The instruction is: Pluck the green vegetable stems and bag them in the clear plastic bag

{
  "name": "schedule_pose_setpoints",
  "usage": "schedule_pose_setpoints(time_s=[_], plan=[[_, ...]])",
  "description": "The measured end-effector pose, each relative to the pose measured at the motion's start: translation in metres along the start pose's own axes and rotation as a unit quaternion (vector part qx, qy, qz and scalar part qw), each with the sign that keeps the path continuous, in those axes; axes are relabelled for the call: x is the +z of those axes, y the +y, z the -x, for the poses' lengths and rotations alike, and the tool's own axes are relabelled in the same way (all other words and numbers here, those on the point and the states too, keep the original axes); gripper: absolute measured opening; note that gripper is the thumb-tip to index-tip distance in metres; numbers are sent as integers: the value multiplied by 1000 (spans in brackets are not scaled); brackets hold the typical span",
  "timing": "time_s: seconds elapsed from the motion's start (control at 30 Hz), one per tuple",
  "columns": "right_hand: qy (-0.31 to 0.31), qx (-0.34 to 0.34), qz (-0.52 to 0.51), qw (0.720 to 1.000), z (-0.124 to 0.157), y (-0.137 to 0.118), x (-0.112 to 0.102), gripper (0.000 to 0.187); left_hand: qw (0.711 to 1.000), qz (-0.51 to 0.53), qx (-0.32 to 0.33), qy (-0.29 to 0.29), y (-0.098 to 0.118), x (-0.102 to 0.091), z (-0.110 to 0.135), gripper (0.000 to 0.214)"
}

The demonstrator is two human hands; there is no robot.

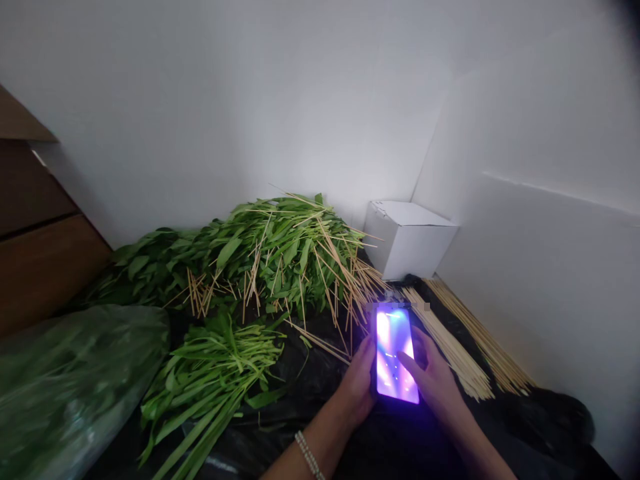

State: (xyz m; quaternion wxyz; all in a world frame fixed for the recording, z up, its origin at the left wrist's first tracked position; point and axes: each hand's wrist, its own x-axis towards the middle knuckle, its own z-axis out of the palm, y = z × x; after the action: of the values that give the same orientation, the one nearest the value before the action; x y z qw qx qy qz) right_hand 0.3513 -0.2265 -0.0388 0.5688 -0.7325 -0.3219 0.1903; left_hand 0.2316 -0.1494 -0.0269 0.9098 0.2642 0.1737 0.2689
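Observation:
A smartphone (pixel 393 373) with a bright purple and pink screen is held upright in front of me. Along its left edge, my left hand (pixel 359 387) is closed round it, with a beaded bracelet on the wrist. My right hand (pixel 436 377) grips the opposite side, its thumb reaching over the lit screen; the fingers behind the phone are hidden. Left of the hands lies a loose bunch of green leafy stalks (pixel 225 363). Behind it is a larger heap of leafy greens (pixel 290 247), with many thin wooden sticks (pixel 330 250) in and over it.
Two bundles of long thin sticks, a pale bundle (pixel 453 347) and a browner bundle (pixel 483 337), lie at right on black plastic sheeting (pixel 310 373). A white box (pixel 417 237) stands in the corner. A clear plastic bag (pixel 80 387) of greens and wooden furniture (pixel 45 260) are at left.

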Motion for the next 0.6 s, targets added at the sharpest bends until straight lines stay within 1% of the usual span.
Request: schedule_pose_setpoints(time_s=[0.1,0.2,0.4,0.6], plan=[[1,-22,-63,998,0,5,-1,61,1000,1,3,0,-1,-1,-1,41],[-5,-29,-76,997,0,10,-2,60,1000,4,6,-3,-1,-2,-1,41],[1,-23,-61,998,2,10,-2,61,1000,3,3,-1,-1,-2,-2,42],[33,-31,1,999,12,0,4,72,1000,6,3,0,0,-2,-1,42]])
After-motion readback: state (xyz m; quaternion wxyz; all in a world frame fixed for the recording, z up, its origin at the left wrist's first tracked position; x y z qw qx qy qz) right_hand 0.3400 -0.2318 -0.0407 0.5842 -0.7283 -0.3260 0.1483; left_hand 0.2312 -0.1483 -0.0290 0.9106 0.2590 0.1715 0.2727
